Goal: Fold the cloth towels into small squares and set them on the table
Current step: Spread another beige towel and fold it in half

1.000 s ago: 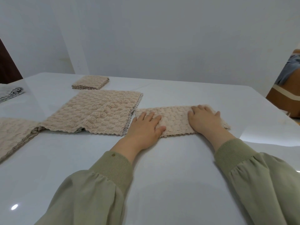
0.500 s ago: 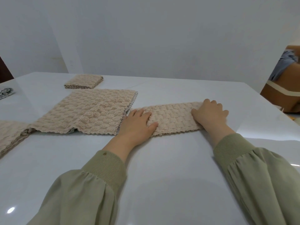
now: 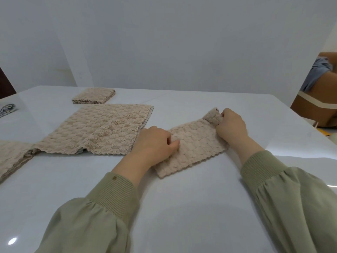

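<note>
Right hand point(image 3: 230, 125) pinches folded towel point(image 3: 193, 147) far edge; left hand point(image 3: 155, 143) seemingly closed grip, pressing it.

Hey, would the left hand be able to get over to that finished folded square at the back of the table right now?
Probably yes. The left hand rests on the strip towel, gripping nothing firmly. Only the flat open towel lies between it and the folded square, and nothing stands upright in the way.

table point(image 3: 182, 207) bare nr front, towels point(image 3: 102, 132) crowd left, rt side open
</note>
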The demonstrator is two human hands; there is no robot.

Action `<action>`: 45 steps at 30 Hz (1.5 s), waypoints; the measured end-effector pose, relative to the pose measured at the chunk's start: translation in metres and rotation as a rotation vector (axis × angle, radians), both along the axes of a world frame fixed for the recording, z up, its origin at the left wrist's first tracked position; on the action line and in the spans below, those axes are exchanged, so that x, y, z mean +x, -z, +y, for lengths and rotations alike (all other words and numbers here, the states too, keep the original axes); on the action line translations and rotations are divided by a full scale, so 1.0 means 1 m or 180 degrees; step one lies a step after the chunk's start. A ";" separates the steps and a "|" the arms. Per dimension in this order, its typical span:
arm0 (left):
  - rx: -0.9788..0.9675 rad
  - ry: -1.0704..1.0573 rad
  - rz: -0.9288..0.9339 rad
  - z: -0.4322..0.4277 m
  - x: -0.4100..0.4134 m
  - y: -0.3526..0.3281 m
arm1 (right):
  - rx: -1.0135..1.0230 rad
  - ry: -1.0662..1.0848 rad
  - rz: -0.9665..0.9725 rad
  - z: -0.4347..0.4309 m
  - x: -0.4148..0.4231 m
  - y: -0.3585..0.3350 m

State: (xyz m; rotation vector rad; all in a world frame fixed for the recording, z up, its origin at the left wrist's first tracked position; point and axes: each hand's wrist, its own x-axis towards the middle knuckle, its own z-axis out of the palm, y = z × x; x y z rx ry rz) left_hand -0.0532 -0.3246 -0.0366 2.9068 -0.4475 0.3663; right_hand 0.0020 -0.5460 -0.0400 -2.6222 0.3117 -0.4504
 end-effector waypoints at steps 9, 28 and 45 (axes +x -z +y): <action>-0.2924 0.0188 0.1325 0.011 -0.012 -0.011 | 0.0532 -0.1412 -0.0236 0.029 -0.006 -0.010; -0.1081 -0.0105 0.0094 0.014 0.010 0.022 | 0.0125 -0.0094 -0.0508 0.019 -0.016 0.024; -0.0965 -0.0464 -0.0150 0.011 0.003 0.018 | 0.0994 -0.0683 -0.0246 0.036 -0.040 0.020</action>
